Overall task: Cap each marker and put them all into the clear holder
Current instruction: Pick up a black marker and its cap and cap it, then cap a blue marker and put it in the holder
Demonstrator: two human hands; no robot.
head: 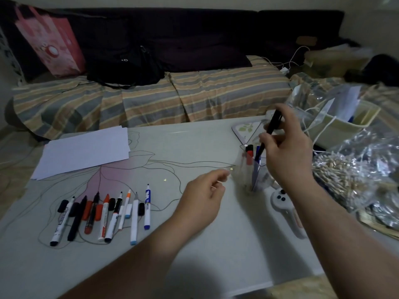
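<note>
Striped sofa [151,98], pale table [194,244], possibly glass-topped; uncapped markers [101,214]

arms: two, bare to the elbow | sleeves: none visible | hands: ungloved

Table top [194,223]: smooth, faintly glossy, printed line drawing.
Holder [251,169], 3 o'clock of centre: clear plastic, see-through.
Markers [103,214], 8 o'clock: smooth plastic barrels, slight sheen; loose plastic caps.
Sheets [86,149], 10 o'clock: matt white paper.
Sofa cover [172,98], 12 o'clock: striped woven cloth, matt.
Bags [367,169], 3 o'clock: crinkled glossy clear film.
</note>
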